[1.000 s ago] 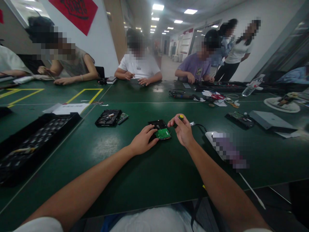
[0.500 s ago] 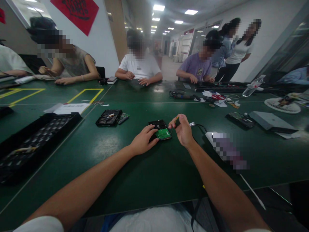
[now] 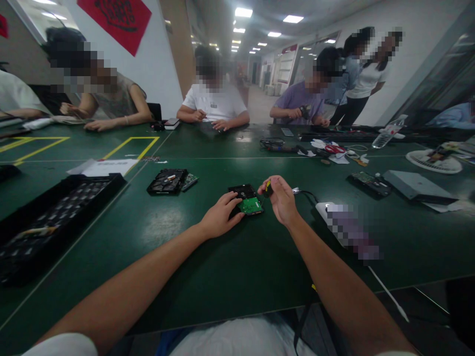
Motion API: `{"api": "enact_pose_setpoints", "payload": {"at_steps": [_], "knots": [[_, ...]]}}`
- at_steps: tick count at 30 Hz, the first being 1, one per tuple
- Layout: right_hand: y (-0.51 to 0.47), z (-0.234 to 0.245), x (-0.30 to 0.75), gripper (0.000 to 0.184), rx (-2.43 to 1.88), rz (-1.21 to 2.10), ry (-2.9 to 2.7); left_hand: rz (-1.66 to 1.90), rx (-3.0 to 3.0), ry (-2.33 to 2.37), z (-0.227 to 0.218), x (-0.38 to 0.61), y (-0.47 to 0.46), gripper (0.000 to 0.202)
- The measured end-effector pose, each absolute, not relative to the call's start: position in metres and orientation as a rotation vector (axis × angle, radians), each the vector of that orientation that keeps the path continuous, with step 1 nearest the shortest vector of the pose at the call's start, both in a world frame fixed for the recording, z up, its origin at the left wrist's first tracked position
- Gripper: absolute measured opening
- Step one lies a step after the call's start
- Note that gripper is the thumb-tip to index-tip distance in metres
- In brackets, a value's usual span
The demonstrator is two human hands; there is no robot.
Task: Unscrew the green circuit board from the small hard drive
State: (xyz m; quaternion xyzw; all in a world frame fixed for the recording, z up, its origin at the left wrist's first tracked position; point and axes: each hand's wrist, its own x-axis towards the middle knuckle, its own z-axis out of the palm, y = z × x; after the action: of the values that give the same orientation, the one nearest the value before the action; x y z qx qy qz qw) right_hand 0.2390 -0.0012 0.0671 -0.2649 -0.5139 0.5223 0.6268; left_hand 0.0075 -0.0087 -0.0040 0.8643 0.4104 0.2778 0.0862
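A black hard drive (image 3: 242,190) with a green circuit board (image 3: 252,205) lies on the table in front of me. My left hand (image 3: 222,212) grips its left side, the fingers over the top and the thumb at the near edge. In my right hand (image 3: 281,198) is a screwdriver (image 3: 268,188) with a black and yellow handle. Its thin shaft points down at the right edge of the green board; the fingers wrap the handle, and I cannot make out the tip's exact contact.
Left of the drive lie a black drive part (image 3: 167,181) and a small circuit board (image 3: 190,181). A long black tray (image 3: 118,179) stands farther left. To the right are a white power strip (image 3: 323,210), another hard drive (image 3: 369,183) and a grey box (image 3: 419,185). Several people sit opposite.
My right hand has turned the screwdriver handle, its fingers shifting slightly. My left hand and the hard drive stay put. Across the table, the person in purple has raised a dark object.
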Motion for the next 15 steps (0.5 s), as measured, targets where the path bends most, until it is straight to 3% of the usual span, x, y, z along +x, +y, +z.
{"api": "enact_pose_setpoints", "payload": {"at_steps": [15], "knots": [[-0.0030, 0.0723, 0.2373, 0.043, -0.585, 1.262, -1.099, 0.829, 2.584, 1.225, -0.0023, 0.0080, -0.0094, 0.052]]}}
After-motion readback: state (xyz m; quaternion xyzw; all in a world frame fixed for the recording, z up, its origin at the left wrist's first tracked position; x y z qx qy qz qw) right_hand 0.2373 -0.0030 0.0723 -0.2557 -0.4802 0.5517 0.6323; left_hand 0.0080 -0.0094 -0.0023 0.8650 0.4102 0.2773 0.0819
